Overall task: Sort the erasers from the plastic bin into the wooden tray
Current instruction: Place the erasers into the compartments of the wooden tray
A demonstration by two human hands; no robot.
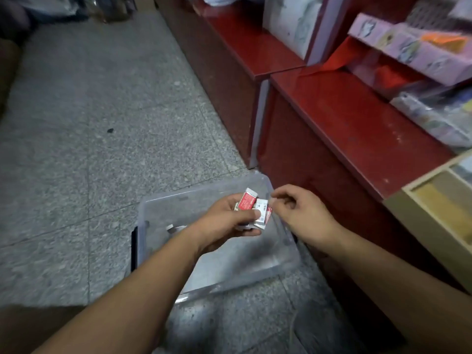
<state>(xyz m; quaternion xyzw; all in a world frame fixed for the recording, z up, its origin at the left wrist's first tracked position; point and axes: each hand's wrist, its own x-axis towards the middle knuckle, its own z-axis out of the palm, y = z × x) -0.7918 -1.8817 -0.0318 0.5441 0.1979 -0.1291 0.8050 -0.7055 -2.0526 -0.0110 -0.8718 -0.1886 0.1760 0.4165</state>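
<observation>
Under us lies a grey speckled stone floor, cut by thin tile seams, and on our left it runs wide and open, with only a small dark speck on it and dim bundles at the far top edge.

The clear plastic bin stands on this floor at lower middle. It is rectangular with rounded corners, and a black clip shows on its left wall. A small pale piece lies inside near that left wall, too blurred for us to name. The bin's right rim comes close to the foot of the red shelf.

Above the bin, our left hand curls round a small stack of erasers: flat little blocks in glossy red and white sleeves, the thumb pressing across them from the near side. Just to the right, our right hand hovers with its fingers bent, thumb and forefinger drawn together beside the stack's right end. We cannot tell whether they pinch an eraser or only come near it.

Further right, the shelf is smooth, scuffed red board with pale edging. It narrows the room on that side. Pink printed boxes rest on it.

At the right edge sits the wooden tray, pale, square-cornered, split by thin dividers, well apart from both hands.
</observation>
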